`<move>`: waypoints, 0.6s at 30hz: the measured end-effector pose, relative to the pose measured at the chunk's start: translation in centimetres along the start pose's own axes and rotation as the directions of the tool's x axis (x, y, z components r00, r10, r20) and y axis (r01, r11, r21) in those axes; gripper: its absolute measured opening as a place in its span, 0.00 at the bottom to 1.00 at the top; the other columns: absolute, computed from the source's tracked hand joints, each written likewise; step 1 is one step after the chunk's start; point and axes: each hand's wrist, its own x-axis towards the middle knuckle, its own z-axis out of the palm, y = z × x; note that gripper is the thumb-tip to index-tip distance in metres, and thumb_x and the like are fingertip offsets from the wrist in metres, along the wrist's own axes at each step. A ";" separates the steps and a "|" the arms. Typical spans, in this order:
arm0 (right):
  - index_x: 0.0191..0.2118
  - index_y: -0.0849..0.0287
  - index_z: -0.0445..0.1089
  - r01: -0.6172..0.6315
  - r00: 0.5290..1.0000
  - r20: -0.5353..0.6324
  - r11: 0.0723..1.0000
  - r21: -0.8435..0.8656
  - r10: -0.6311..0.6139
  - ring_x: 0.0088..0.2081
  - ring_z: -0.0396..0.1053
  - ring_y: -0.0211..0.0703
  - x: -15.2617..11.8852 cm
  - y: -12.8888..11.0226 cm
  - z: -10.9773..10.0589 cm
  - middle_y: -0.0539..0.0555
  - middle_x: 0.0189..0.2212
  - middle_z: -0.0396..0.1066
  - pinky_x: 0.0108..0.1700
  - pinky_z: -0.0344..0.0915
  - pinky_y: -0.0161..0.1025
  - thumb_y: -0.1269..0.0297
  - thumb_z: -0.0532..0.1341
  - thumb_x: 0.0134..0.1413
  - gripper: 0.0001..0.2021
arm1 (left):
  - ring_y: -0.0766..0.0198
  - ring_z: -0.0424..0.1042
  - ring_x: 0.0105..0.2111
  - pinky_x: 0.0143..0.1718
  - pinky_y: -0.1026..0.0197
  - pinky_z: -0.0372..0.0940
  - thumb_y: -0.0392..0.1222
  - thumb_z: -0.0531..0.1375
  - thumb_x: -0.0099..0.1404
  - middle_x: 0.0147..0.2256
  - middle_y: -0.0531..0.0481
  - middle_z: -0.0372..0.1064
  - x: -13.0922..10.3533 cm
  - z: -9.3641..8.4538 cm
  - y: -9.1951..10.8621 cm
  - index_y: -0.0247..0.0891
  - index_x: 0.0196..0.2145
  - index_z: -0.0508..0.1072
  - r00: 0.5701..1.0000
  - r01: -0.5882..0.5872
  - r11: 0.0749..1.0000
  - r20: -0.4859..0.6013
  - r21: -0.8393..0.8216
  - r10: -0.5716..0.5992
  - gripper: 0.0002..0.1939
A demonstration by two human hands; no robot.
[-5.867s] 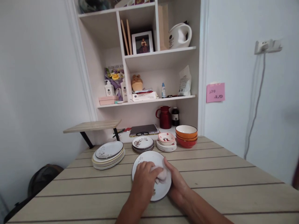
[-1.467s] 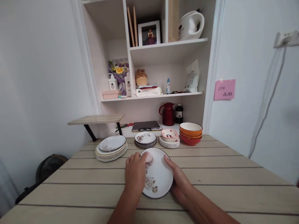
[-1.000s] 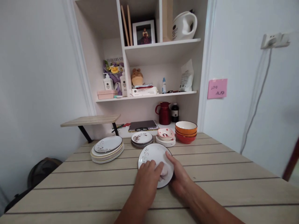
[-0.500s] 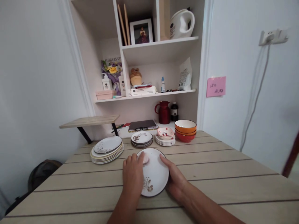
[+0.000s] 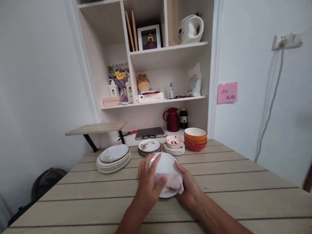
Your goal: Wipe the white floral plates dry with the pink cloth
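Observation:
Both my hands are on a round white plate [image 5: 166, 164] with a dark rim, held tilted just above or on the table; which one I cannot tell. A pale pink cloth [image 5: 172, 182] lies bunched across its lower part and covers the area below the middle. My left hand [image 5: 149, 177] is at the left rim, fingers curled over the edge and thumb resting on the cloth. At the right rim, my right hand [image 5: 189, 185] grips the plate, thumb on top, the other fingers hidden beneath. The cloth's right end touches that hand.
Behind the plate stand a large plate stack [image 5: 114, 158], a smaller patterned stack [image 5: 149, 146], small dishes with a pink bowl [image 5: 174, 140] on top, and stacked orange and red bowls [image 5: 195, 138]. A raised wooden stand [image 5: 96, 128] is at the back left, a red jug [image 5: 172, 119] behind.
The cloth, earlier bunched under my left hand at the plate's upper left, now lies spread across its lower right. The flower print is no longer visible. My left thumb has swung out to the right.

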 end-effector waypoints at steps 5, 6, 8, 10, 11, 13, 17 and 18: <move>0.56 0.69 0.63 -0.023 1.000 0.017 1.000 0.008 0.022 0.46 0.72 0.56 -0.1 -0.4 -0.2 0.65 0.43 0.76 0.53 0.62 0.50 0.49 0.57 0.53 0.31 | 0.56 0.46 0.64 0.63 0.51 0.42 0.49 0.51 0.67 0.63 0.45 0.49 0.8 -0.4 -1.4 0.44 0.60 0.57 0.865 0.301 0.867 -0.270 -0.396 -0.423 0.25; 0.56 0.69 0.63 -0.023 0.999 0.031 1.000 0.000 0.023 0.47 0.72 0.56 -0.1 -0.4 -0.1 0.65 0.43 0.75 0.54 0.61 0.50 0.49 0.57 0.53 0.31 | 0.54 0.48 0.63 0.63 0.51 0.44 0.49 0.54 0.65 0.62 0.44 0.51 1.0 -0.4 -1.4 0.44 0.61 0.55 0.819 0.367 0.772 -0.214 -0.519 -0.533 0.28; 0.56 0.69 0.64 -0.023 0.998 0.056 1.000 -0.020 0.024 0.47 0.71 0.56 -0.3 -0.5 0.1 0.65 0.44 0.75 0.54 0.61 0.50 0.47 0.58 0.52 0.32 | 0.52 0.56 0.60 0.59 0.52 0.52 0.49 0.60 0.61 0.61 0.43 0.56 1.1 -0.4 -1.1 0.45 0.62 0.52 0.746 0.453 0.465 0.038 -0.761 -0.665 0.35; 0.55 0.69 0.64 -0.020 0.998 0.064 0.999 -0.045 0.023 0.47 0.72 0.56 -0.6 -0.6 0.5 0.65 0.43 0.75 0.54 0.61 0.50 0.47 0.58 0.51 0.33 | 0.52 0.65 0.54 0.54 0.53 0.60 0.50 0.61 0.60 0.57 0.43 0.62 1.1 -0.5 -0.7 0.46 0.62 0.52 0.713 0.488 0.106 0.326 -0.866 -0.621 0.36; 0.54 0.69 0.65 -0.021 0.998 0.062 0.998 -0.058 0.024 0.47 0.72 0.56 -0.8 -0.7 0.6 0.65 0.43 0.76 0.54 0.61 0.50 0.46 0.59 0.51 0.33 | 0.52 0.68 0.51 0.51 0.53 0.62 0.50 0.61 0.60 0.55 0.42 0.65 1.1 -0.7 -0.5 0.44 0.61 0.55 0.698 0.502 -0.034 0.429 -0.864 -0.574 0.34; 0.53 0.70 0.66 -0.033 0.998 0.047 0.995 -0.090 0.037 0.46 0.72 0.57 -1.0 -0.8 0.8 0.66 0.41 0.76 0.53 0.62 0.50 0.46 0.58 0.51 0.32 | 0.51 0.72 0.46 0.48 0.53 0.64 0.49 0.62 0.59 0.50 0.38 0.71 0.9 -0.8 -0.5 0.37 0.56 0.64 0.653 0.536 -0.202 0.555 -0.819 -0.515 0.29; 0.49 0.69 0.68 -0.048 0.999 -0.034 0.977 -0.206 0.042 0.43 0.73 0.57 -0.6 -0.6 0.7 0.66 0.39 0.76 0.49 0.65 0.49 0.45 0.58 0.50 0.30 | 0.51 0.76 0.37 0.44 0.53 0.67 0.39 0.64 0.56 0.38 0.37 0.76 0.4 0.1 -1.6 0.29 0.48 0.70 0.510 0.590 -0.327 0.655 -0.738 -0.558 0.22; 0.49 0.68 0.68 -0.036 0.998 -0.062 0.968 -0.247 0.021 0.43 0.73 0.57 -0.4 -0.6 0.5 0.66 0.39 0.76 0.48 0.65 0.49 0.45 0.58 0.50 0.30 | 0.52 0.76 0.36 0.43 0.53 0.67 0.38 0.64 0.56 0.37 0.37 0.77 0.4 0.5 -2.0 0.28 0.47 0.71 0.483 0.585 -0.360 0.668 -0.727 -0.566 0.21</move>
